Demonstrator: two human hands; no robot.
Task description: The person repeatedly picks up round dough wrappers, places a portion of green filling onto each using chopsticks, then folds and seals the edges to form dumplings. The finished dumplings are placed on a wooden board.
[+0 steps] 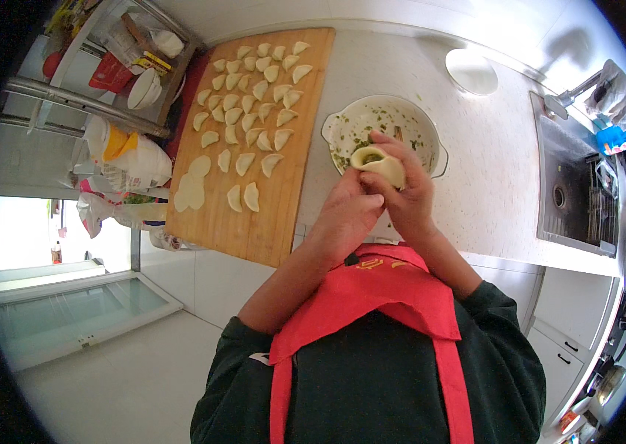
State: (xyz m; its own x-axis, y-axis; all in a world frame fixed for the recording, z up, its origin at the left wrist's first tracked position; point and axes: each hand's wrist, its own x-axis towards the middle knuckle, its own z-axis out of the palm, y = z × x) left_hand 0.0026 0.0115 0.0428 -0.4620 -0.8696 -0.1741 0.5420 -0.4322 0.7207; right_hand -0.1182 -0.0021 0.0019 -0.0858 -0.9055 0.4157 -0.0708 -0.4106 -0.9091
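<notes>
A round dumpling wrapper (391, 171), cupped around green filling, is held up in front of me over the near rim of a white two-handled bowl (365, 104). My right hand (417, 191) wraps its fingers around the wrapper's right side. From the left, my left hand (349, 213) pinches the wrapper's near edge, its thumb close to the right one. The wrapper's far side is still open, showing the filling. Bits of chopped green filling cling to the bowl's inside, and a wooden utensil end (398, 133) shows there, partly hidden by my fingers.
Left of the bowl lies a wooden board (285, 222) with many folded dumplings (245, 164) and a few flat wrappers (191, 190). A white bowl (471, 72) stands at the back right, before a steel sink (562, 166). Shelves with bags (130, 161) border the left side.
</notes>
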